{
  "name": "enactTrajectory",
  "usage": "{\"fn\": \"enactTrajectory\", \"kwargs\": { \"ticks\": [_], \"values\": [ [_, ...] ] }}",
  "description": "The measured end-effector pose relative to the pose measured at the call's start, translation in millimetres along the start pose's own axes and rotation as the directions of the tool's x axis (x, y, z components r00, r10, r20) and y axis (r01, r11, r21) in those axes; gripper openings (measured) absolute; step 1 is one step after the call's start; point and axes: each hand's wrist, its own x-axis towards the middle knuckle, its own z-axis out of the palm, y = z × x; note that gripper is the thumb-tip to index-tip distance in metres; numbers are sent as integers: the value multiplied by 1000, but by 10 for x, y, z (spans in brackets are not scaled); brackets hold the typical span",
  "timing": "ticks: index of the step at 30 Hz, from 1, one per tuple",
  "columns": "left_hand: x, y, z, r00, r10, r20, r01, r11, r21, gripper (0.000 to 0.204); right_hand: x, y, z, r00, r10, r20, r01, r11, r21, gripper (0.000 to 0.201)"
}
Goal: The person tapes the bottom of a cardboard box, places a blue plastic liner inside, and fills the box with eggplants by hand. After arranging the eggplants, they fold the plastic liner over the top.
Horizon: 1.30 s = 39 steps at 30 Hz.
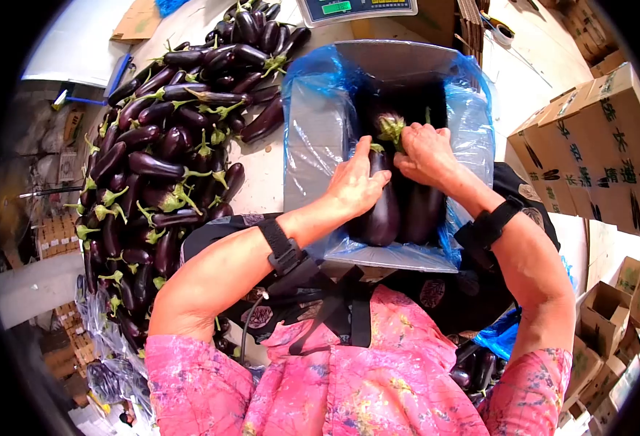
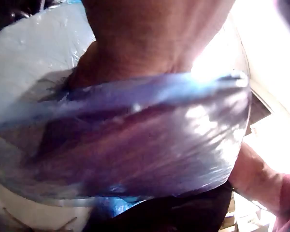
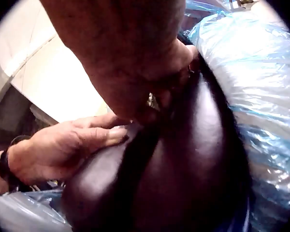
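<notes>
1. The pink shirt (image 1: pixel 378 370) is nearest, soft and wrinkly with flowery spots. Black straps (image 1: pixel 281 247) go round both wrists, likely so the cameras don't slip.
2. The left hand (image 1: pixel 360 183) touches the front eggplant (image 1: pixel 381 218). Its thumb and pointing finger look straight; the others are hidden, so I cannot tell if they curl round it. Maybe this stops the fat thing rolling.
3. The right hand (image 1: pixel 425 149) has bent fingers that seem to grip the back eggplant (image 1: pixel 389 125) by its rough green cap, perhaps because the skin is slippery.
4. Both are inside the box (image 1: pixel 400 51), with another eggplant (image 1: pixel 420 214) beside the front one. They are smooth, dark and shiny.
5. A thin, crinkly blue bag (image 1: pixel 472 131) lines the box and folds over its edges, maybe to stay put.
6. The eggplant pile (image 1: pixel 160 163) sits on the white table (image 1: pixel 262 160), close for easy reaching.
7. Farther off are a flat scale (image 1: pixel 363 7) and a stiff brown carton (image 1: pixel 596 138).
</notes>
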Motion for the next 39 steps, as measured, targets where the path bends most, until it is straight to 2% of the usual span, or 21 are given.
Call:
{"fn": "enactTrajectory", "kwargs": {
  "ticks": [1,3,6,9,12,14,17,18,20,21,22,23,24,25,26,28,30,33,34,36,39],
  "values": [
    [23,6,28,1000,12,1,-12,1000,6,79,23,5,-37,999,8,48,-8,1000,-5,30],
    [150,-230,231,998,32,-45,-29,997,78,75,-7,-32,31,1000,-24,-6,24,999,-46,30],
    [217,-260,491,989,54,-135,-26,978,206,75,-56,3,164,986,-104,-129,94,992,-78,30],
    [174,-305,357,993,117,14,-117,964,237,86,-148,88,247,935,-236,-264,233,972,-44,31],
    [-9,-203,177,960,158,232,-240,891,386,100,-233,0,191,948,-257,-189,249,966,-67,24],
    [-97,-80,18,917,183,354,-330,846,419,99,-327,-64,221,955,-265,-130,246,958,-147,23],
    [-25,-86,28,926,173,337,-315,845,432,95,-373,-133,269,960,-240,-144,209,958,-198,13],
    [-27,-63,22,923,165,347,-318,835,448,91,-370,-118,235,968,-229,-107,211,965,-156,14],
    [-26,-22,11,919,151,363,-323,818,477,83,-396,-94,261,955,-251,-160,235,966,-109,16],
    [-12,116,-84,900,55,433,-316,766,560,72,-418,-117,272,946,-262,-189,239,962,-134,16],
    [-6,149,-131,902,240,360,-412,730,545,71,-434,-147,246,946,-276,-171,236,946,-221,19],
    [-15,154,-186,867,415,277,-497,677,542,69,-437,-129,278,927,-290,-239,252,951,-177,19],
    [-7,154,-238,795,575,191,-572,609,550,68,-431,-117,316,903,-300,-306,271,953,-134,18],
    [156,86,-250,710,682,175,-628,501,596,71,-422,-119,310,916,-301,-264,271,952,-145,19],
    [318,3,-281,667,715,207,-648,420,635,76,-416,-105,300,928,-299,-220,269,950,-158,19],
    [568,-142,-356,676,655,338,-707,447,548,79,-439,-92,212,941,-309,-141,288,946,-151,21],
    [676,-216,-345,668,673,317,-725,492,482,81,-449,-80,29,949,-276,-153,289,954,72,26],
    [595,-206,-395,687,673,274,-710,542,449,82,-406,-45,-322,930,-113,-349,196,958,211,31],
    [595,-212,-407,658,724,208,-732,550,402,80,-406,30,-387,927,-104,-360,193,955,223,27],
    [566,-136,-431,669,719,188,-724,575,381,77,-442,88,-493,955,-62,-290,163,926,341,27],
    [489,127,-585,636,738,227,-755,532,383,64,-466,37,-662,968,-48,-246,136,925,355,30]
  ]
}}
